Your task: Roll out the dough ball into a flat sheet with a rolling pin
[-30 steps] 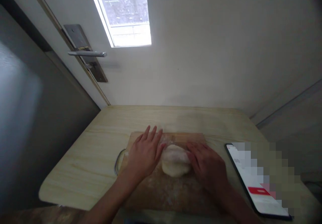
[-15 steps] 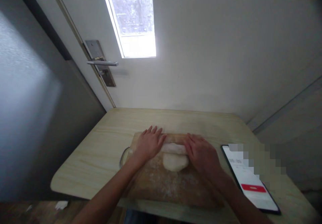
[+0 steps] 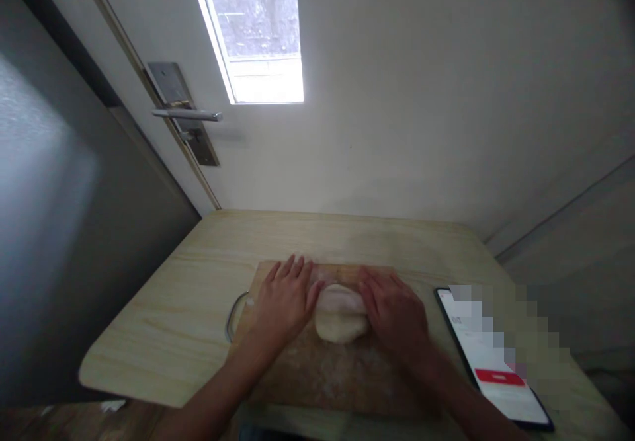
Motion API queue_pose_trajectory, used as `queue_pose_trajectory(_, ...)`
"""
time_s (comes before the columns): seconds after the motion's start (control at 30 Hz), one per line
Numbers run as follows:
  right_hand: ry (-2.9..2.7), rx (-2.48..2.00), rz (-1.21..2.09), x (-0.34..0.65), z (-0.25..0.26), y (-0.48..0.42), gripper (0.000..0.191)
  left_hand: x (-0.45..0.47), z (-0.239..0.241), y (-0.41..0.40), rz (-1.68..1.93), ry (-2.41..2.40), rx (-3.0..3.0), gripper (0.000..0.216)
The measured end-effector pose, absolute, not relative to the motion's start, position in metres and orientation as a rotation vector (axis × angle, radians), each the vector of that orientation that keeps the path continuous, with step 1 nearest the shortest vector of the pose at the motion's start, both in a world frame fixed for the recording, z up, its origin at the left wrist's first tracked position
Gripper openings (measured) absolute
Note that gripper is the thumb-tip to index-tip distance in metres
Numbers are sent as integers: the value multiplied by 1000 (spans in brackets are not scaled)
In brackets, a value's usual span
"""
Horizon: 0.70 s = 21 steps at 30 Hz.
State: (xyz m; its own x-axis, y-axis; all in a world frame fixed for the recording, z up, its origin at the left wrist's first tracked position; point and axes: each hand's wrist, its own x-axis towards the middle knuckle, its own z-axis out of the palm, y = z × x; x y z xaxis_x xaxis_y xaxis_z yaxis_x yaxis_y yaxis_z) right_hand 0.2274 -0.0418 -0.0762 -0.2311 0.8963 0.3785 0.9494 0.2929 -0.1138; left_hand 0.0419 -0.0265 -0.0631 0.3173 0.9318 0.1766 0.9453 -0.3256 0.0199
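Note:
A pale, rounded piece of dough (image 3: 341,330) lies on a floured wooden cutting board (image 3: 327,381). Across its far part runs a whitish bar between my hands, a flour-covered rolling pin (image 3: 341,297), blurred and hard to set apart from the dough. My left hand (image 3: 286,299) rests palm down at the pin's left end, fingers stretched forward and thumb towards the dough. At the other end my right hand (image 3: 395,305) lies over the pin with its fingers close together and bent. Both palms hide the pin's ends.
A phone (image 3: 496,361) with a lit screen lies right of the board on the wooden table (image 3: 163,315). The board's metal handle (image 3: 233,315) sticks out left. Behind the table stands a white door with a lever handle (image 3: 188,116) and a bright window (image 3: 262,38).
Both hands and the rolling pin have come slightly nearer over the dough, so more of it is covered. The view has shifted a little.

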Motion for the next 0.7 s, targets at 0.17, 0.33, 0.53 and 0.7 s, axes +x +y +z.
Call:
queue_pose_trajectory(0.17, -2253, -1853, -97, 225, -66, -10, 39, 50, -59, 13, -249, -1814, -2501, 47)
queue_pose_trajectory(0.33, -2259, -1826, -87, 226, -64, -18, 40, 45, -57, 7, -240, -1707, -2578, 44)
queue_pose_trajectory(0.53, -2240, -1521, -294, 232, -79, -71, 33, 32, -58, -52, -330, -1635, -2610, 39)
queue_pose_trajectory(0.7, -2160, -1506, -359, 226, -82, -76, 33, 35, -63, -46, -333, -1734, -2607, 38)
